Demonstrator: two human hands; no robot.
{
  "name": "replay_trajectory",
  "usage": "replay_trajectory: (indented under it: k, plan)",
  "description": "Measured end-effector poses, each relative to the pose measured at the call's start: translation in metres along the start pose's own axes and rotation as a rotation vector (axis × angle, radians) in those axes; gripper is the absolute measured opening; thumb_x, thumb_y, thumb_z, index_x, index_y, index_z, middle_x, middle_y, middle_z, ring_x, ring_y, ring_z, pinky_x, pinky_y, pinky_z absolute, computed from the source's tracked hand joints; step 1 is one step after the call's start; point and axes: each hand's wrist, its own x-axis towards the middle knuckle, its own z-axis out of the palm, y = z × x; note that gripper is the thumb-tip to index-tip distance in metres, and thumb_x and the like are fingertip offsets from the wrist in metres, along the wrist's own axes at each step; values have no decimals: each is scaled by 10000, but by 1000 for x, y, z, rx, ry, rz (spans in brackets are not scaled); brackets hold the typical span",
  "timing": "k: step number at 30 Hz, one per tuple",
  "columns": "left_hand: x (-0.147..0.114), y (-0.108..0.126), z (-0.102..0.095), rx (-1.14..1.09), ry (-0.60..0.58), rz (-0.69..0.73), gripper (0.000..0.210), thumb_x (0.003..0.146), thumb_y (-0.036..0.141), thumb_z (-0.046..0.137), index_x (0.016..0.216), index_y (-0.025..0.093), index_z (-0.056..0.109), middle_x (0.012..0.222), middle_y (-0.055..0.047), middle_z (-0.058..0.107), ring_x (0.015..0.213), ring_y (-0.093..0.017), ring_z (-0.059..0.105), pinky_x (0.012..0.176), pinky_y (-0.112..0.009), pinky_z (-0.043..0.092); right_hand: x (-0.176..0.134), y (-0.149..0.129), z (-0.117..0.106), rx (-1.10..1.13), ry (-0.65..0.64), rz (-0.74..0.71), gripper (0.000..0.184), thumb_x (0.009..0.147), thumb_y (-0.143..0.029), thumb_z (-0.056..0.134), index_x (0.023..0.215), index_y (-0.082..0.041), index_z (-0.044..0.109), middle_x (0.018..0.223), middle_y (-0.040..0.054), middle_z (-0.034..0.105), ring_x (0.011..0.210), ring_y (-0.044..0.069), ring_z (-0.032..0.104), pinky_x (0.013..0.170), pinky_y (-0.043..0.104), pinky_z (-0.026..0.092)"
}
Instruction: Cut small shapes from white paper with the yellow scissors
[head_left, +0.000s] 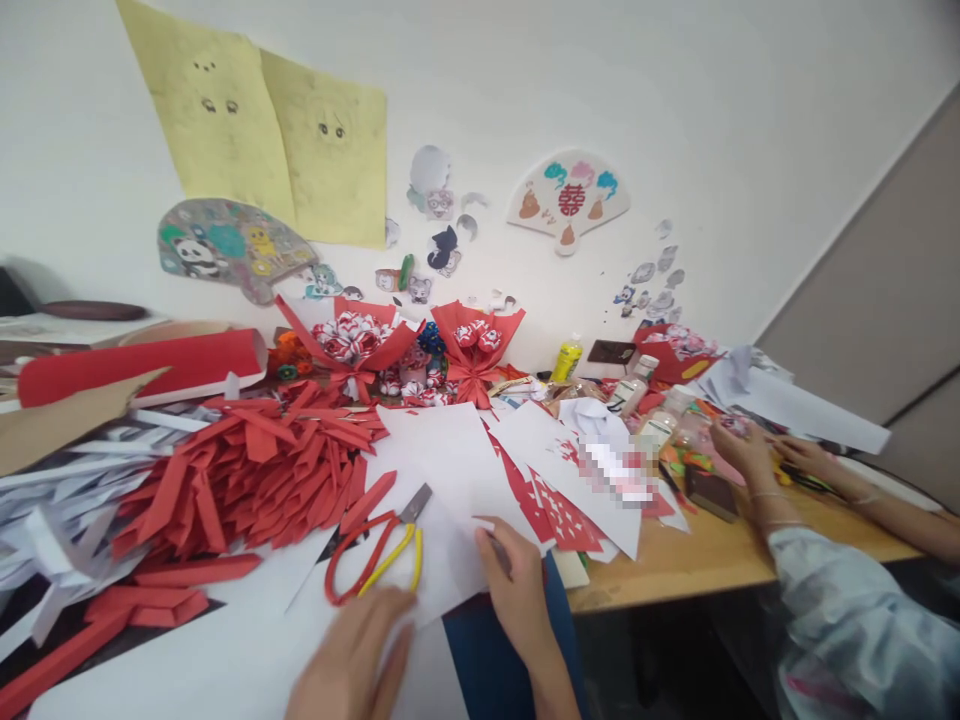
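My left hand [358, 655] is at the bottom centre, fingers loosely stretched and a little apart. Its fingertips are close to the yellow handle of a pair of scissors [375, 548] with one red and one yellow loop; contact is hard to make out. The scissors lie on white paper, blades pointing away to the right. To the right, my right hand [519, 590] pinches a small piece of white paper [484, 523] between thumb and fingers. Beneath both hands are white paper sheets [431, 450]. A large heap of folded red paper strips [255, 470] lies to the left.
White folded strips [56, 540] and a red paper roll [142, 365] are at left. Red-wrapped bouquets [352, 345] stand along the wall. Patterned red paper [559, 510], bottles [634, 385] and a dark box [711, 495] are at right, where another person's hands [750, 465] work.
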Motion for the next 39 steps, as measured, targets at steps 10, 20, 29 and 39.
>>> replay_trajectory:
  k: [10, 20, 29, 39]
  plan:
    - [55, 16, 7, 714, -225, -73, 360, 939, 161, 315, 972, 132, 672, 934, -122, 631, 928, -292, 615, 829, -463, 446, -3, 20, -2, 235, 337, 219, 390, 863, -528, 567, 715, -168, 543, 693, -12, 510, 655, 118, 453, 590, 215, 384]
    - [71, 15, 7, 592, -281, -238, 228, 844, 169, 363, 859, 126, 587, 844, -153, 672, 796, -297, 693, 602, -333, 465, -3, 33, 0, 326, 398, 245, 383, 839, -524, 603, 885, -148, 663, 880, 60, 657, 846, 177, 586, 755, 259, 492]
    - [43, -21, -15, 152, -228, -525, 329, 730, 514, 559, 902, 235, 575, 852, -70, 737, 760, -289, 699, 629, -335, 473, -5, 35, 3, 304, 525, 217, 374, 862, -514, 561, 909, -156, 656, 866, 61, 672, 818, 182, 606, 719, 268, 517]
    - [38, 17, -13, -689, -67, -592, 379, 720, 552, 644, 663, 211, 488, 375, 70, 364, 370, -100, 352, 406, -226, 312, -9, 30, 1, 311, 392, 152, 333, 857, -414, 611, 1049, -145, 651, 1034, 95, 680, 984, 216, 636, 867, 326, 535]
